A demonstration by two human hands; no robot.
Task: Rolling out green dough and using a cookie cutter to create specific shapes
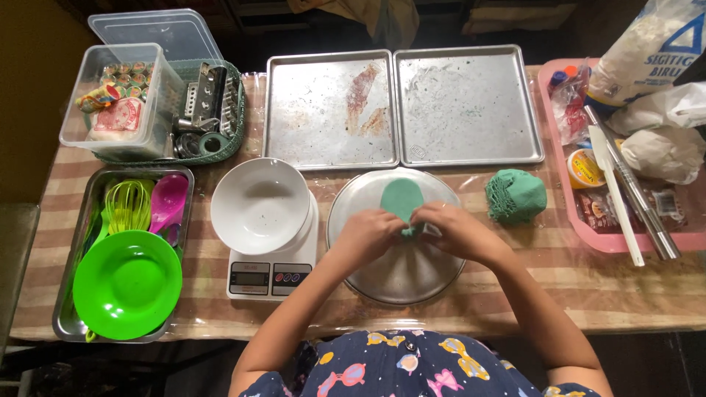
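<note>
Two hands meeting over round metal pan [412, 276] at table centre: left hand [368, 234] & right hand [450, 228] pinching flat green dough disc [402, 197] by near edge, fingers closed on it, disc lying partly on pan. Bigger green dough lump [516, 195] just right of pan, within reach. Behind: 2 baking trays [331, 110] side by side. Left: 1 white bowl [259, 206] atop 1 kitchen scale [268, 278]; 1 green plate [126, 285] in metal tray w/ utensils.
</note>
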